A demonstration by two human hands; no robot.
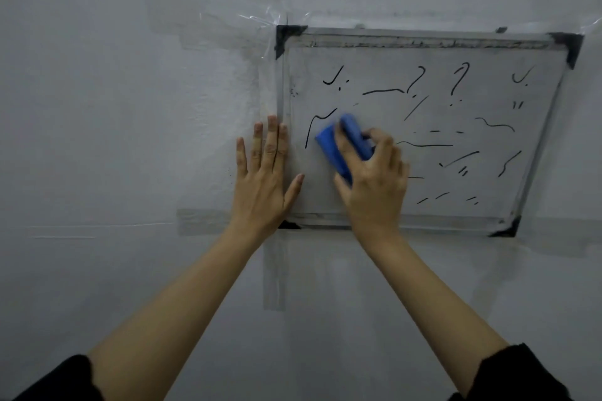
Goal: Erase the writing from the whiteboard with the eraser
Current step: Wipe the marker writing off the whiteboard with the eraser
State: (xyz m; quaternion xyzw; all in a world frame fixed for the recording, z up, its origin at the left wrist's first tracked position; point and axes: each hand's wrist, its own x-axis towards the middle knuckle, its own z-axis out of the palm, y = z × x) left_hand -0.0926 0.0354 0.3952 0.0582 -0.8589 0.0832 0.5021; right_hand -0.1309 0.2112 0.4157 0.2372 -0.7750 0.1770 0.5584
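Note:
A small whiteboard (488, 42) with a silver frame and black corners is taped to a grey wall. Black marker strokes (423, 144) are scattered over most of its surface. My right hand (374, 185) grips a blue eraser (332, 146) and presses it against the left part of the board, just below a curved stroke. My left hand (264, 172) lies flat with straight fingers on the board's left frame edge and the wall beside it, thumb on the board.
Clear tape strips (228, 32) hold the board's corners to the grey wall (97, 107). More tape runs below the board's lower left corner. Black sleeves show at the bottom of the view.

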